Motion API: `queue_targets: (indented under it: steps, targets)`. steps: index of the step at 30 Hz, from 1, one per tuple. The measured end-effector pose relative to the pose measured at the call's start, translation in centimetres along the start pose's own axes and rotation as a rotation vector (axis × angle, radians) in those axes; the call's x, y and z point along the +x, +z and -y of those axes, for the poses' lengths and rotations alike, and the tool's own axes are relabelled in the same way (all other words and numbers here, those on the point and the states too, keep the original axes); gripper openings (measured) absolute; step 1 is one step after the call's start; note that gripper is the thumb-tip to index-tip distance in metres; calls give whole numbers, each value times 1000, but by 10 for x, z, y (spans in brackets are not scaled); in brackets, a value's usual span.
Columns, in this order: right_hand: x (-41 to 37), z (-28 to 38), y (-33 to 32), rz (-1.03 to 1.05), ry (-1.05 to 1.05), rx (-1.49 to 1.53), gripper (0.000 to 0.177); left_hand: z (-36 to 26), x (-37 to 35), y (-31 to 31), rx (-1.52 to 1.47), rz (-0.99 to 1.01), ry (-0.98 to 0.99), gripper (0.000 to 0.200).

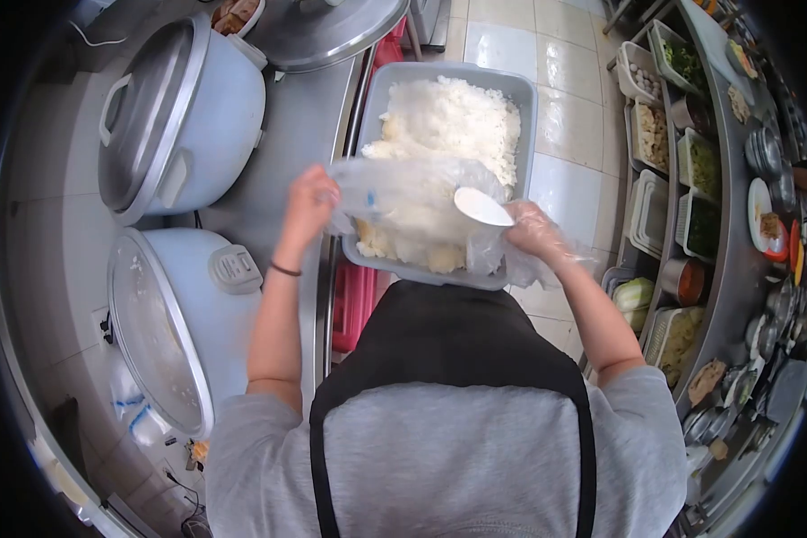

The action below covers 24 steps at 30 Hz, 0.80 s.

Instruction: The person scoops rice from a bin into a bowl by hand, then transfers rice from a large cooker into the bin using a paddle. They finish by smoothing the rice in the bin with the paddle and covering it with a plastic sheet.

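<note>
A grey-blue tub full of cooked white rice stands in front of me, with faint haze over it. Over the rice, a clear plastic bag is stretched sideways. My left hand pinches its left edge with closed fingers. At the tub's right side, my right hand, in a clear plastic glove, is closed on a white rice paddle. The paddle's broad oval end points left over the bag. The lower right of the bag hangs near my right hand, partly blurred.
Two large rice cookers stand on the left metal counter, one lidded. A large round metal lid lies beyond them. Something pink sits below the counter. Shelves of vegetable baskets and a metal worktop line the right.
</note>
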State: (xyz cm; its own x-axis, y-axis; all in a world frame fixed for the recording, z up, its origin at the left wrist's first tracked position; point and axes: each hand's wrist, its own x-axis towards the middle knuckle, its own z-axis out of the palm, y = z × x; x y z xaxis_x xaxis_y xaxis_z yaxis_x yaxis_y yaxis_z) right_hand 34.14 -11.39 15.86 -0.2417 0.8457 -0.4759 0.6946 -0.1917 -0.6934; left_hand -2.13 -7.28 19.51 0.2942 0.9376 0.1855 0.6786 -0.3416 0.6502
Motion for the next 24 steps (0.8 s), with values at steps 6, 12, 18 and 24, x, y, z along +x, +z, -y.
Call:
queue_targets:
  steps: [6,12,18,24]
  targets:
    - [21,-76,17,110,75,28,40,8,-44,38,282,197,-184,13]
    - [14,-51,-31,116,-129,110,39,1,-37,32,343,393,-166,31]
    - [40,-38,-48,-84,82,413,42,-27,-14,76,403,487,-119,43]
    - [114,-73,26,268,-350,-322,41,-19,-13,95,667,1007,-321,30]
